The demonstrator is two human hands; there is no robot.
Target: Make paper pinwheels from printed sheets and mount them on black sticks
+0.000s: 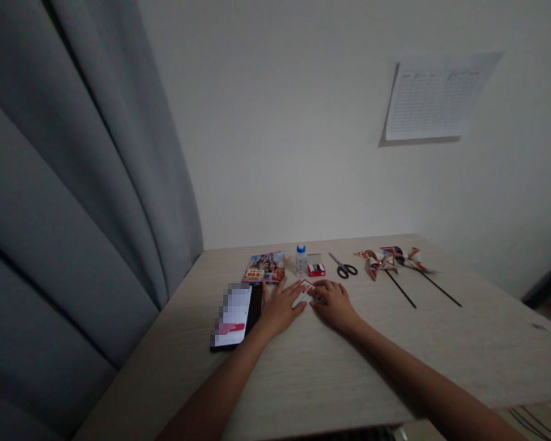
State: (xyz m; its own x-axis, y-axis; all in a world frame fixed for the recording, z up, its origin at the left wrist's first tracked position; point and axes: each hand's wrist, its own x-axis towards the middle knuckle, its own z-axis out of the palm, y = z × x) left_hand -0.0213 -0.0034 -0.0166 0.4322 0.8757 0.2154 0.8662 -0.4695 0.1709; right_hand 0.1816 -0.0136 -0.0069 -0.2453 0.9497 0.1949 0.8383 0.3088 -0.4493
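A small folded piece of white paper (302, 296) with red printing lies on the table between my hands. My left hand (278, 309) rests flat with its fingers spread, its fingertips and thumb at the paper's left side. From the right, my right hand (334, 304) lies over the paper's edge, fingers slightly bent and thumb apart, pressing on it rather than gripping it. Part of the paper is hidden under the fingers. Beside my left hand is a tablet or large phone (235, 317) with a lit, partly pixelated screen.
Behind my hands stand a blue-capped bottle (301, 260) and a small red box (316, 269). A colourful printed leaflet (265, 267) lies at left, black-handled scissors (343, 267) at right. Two paper pinwheels (380, 262) on dark sticks lie farther right. A grey curtain (96, 153) borders the table (275, 392).
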